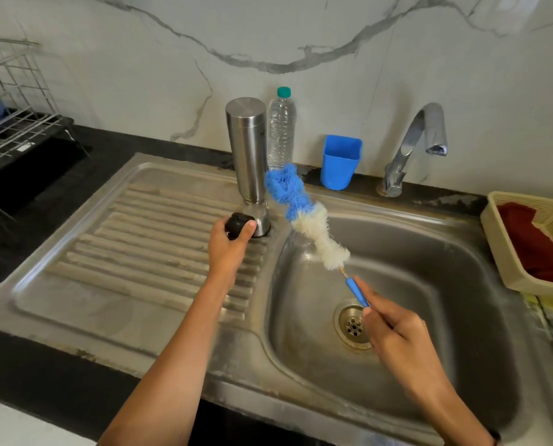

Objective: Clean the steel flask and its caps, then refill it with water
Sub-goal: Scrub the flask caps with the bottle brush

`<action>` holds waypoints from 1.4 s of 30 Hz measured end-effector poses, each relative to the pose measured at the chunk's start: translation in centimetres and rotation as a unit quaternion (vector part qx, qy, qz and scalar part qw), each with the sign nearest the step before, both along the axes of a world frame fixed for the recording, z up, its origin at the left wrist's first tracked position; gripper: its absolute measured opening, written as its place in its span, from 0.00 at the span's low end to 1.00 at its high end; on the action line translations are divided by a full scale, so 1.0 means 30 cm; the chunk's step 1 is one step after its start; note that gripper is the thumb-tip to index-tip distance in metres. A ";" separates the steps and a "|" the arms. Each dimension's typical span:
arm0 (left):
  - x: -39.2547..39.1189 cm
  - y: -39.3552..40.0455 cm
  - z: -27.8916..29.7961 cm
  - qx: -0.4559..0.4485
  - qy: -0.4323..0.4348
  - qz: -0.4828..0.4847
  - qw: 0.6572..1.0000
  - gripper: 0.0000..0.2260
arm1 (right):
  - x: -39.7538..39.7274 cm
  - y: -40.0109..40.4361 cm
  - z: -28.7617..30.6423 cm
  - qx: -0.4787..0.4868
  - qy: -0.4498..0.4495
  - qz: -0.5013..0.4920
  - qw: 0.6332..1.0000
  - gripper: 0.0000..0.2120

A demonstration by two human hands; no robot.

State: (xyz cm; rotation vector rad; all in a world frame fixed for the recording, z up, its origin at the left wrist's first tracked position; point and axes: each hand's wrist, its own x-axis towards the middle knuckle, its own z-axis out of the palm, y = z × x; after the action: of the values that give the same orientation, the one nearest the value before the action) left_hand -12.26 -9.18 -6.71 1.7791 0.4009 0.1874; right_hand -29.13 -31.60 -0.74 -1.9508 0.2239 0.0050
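The steel flask (248, 156) stands upside down, neck down, on the ribbed drainboard (133, 252) beside the basin. My left hand (228, 249) grips a small black cap (237, 224) right next to the flask's neck. My right hand (394, 333) holds the blue handle of a bottle brush (304, 217) over the sink basin (429, 284). The brush's blue and white bristle head points up and left, its tip close to the flask.
A clear plastic water bottle (281, 130) with a teal lid stands behind the flask. A blue cup (341, 162) and the tap (413, 146) are at the back. A beige basket (532, 239) with red cloth sits right; a wire rack (14, 123) stands left.
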 end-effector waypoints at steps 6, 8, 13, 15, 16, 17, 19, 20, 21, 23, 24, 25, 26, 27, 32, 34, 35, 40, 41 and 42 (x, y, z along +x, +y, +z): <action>-0.007 0.009 -0.042 0.124 -0.014 -0.004 0.992 0.19 | 0.046 -0.008 0.000 -0.020 -0.008 0.001 1.000 0.22; -0.013 0.007 -0.056 0.172 0.002 0.005 0.985 0.20 | 0.053 -0.011 0.006 -0.023 -0.011 -0.001 1.000 0.22; -0.012 -0.004 -0.079 0.235 0.032 0.022 0.971 0.22 | 0.069 -0.038 0.042 -0.035 -0.030 -0.018 0.999 0.20; -0.012 -0.005 -0.087 0.252 0.060 0.017 0.966 0.24 | 0.079 -0.052 0.064 -0.046 -0.041 -0.015 0.998 0.20; -0.014 -0.005 -0.091 0.256 0.074 0.007 0.964 0.25 | 0.084 -0.060 0.074 -0.056 -0.048 -0.013 0.997 0.20; -0.017 -0.004 -0.096 0.260 0.085 -0.003 0.962 0.27 | 0.089 -0.064 0.084 -0.067 -0.055 -0.012 0.996 0.20; -0.020 0.002 -0.101 0.266 0.099 -0.018 0.959 0.29 | 0.099 -0.071 0.099 -0.089 -0.063 -0.018 0.994 0.20; -0.020 0.007 -0.100 0.273 0.104 -0.024 0.956 0.29 | 0.104 -0.076 0.105 -0.104 -0.066 -0.022 0.992 0.20; -0.019 0.011 -0.097 0.280 0.109 -0.030 0.953 0.30 | 0.110 -0.080 0.113 -0.125 -0.072 -0.023 0.989 0.20; -0.020 0.012 -0.087 0.288 0.113 -0.038 0.950 0.31 | 0.126 -0.091 0.133 -0.194 -0.084 -0.013 0.977 0.20; -0.022 0.013 -0.076 0.285 0.113 -0.038 0.951 0.31 | 0.136 -0.099 0.148 -0.248 -0.091 -0.004 0.964 0.20; -0.021 0.016 -0.067 0.277 0.108 -0.036 0.954 0.30 | 0.149 -0.108 0.170 -0.310 -0.096 0.004 0.946 0.21; -0.018 0.018 -0.059 0.268 0.103 -0.030 0.957 0.28 | 0.167 -0.118 0.198 -0.370 -0.097 0.009 0.924 0.21; -0.013 0.019 -0.056 0.267 0.104 -0.026 0.958 0.27 | 0.185 -0.123 0.233 -0.420 -0.092 0.013 0.903 0.21; -0.009 0.029 -0.011 0.284 0.101 -0.015 0.953 0.29 | 0.281 -0.133 0.410 -0.618 -0.074 0.020 0.782 0.17; -0.016 0.016 0.021 0.279 0.080 -0.009 0.957 0.28 | 0.323 -0.140 0.472 -0.661 -0.083 0.018 0.745 0.13; -0.020 0.007 0.044 0.276 0.060 -0.008 0.959 0.28 | 0.343 -0.147 0.511 -0.685 -0.091 0.016 0.723 0.12; -0.026 -0.062 0.136 0.272 -0.009 -0.036 0.962 0.23 | 0.457 -0.160 0.723 -0.785 -0.091 0.055 0.610 0.08; -0.026 -0.080 0.146 0.271 -0.024 -0.046 0.961 0.22 | 0.478 -0.154 0.758 -0.797 -0.092 0.069 0.593 0.07; -0.030 -0.099 0.156 0.272 -0.034 -0.054 0.960 0.22 | 0.504 -0.148 0.784 -0.807 -0.092 0.084 0.577 0.05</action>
State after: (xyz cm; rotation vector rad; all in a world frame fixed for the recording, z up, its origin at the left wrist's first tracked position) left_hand -13.15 -12.16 -2.03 2.3215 0.2106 0.3024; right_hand -14.02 -36.05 22.78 -3.7984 -0.2612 -0.4237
